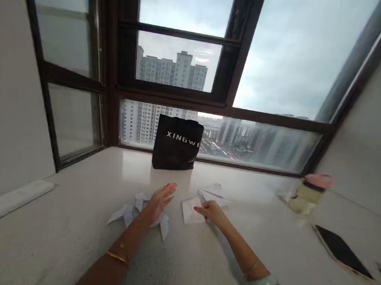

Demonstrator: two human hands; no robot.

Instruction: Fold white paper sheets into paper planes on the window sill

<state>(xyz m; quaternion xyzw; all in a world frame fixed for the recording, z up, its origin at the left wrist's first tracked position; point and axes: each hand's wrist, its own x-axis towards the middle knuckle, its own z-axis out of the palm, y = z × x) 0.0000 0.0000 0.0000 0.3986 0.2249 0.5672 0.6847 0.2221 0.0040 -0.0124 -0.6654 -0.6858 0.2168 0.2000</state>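
Apparently the paper square should handle as something very light and thin, fairly stiff across its flat face yet easily creased, and likely to skid on the smooth white ledge if pushed rather than lifted. An edge or corner looks like the best place to take hold, with a gentle pinch that leaves the middle unbent. The right hand has it much that way: thumb and fingers pinch the square at its right side. It lies in front of the window, between the two hands. The left hand has its fingers stretched out, with small gaps between them, over the folded paper pieces; whether it touches them I cannot tell. In looks, the square is plain white, flat and nearly even-sided, with a thin grey line down its left edge that could be shadow or a second layer. More white paper lies just beyond the right hand, with pointed corners, while the folded pieces show angular arms and sharp tips.
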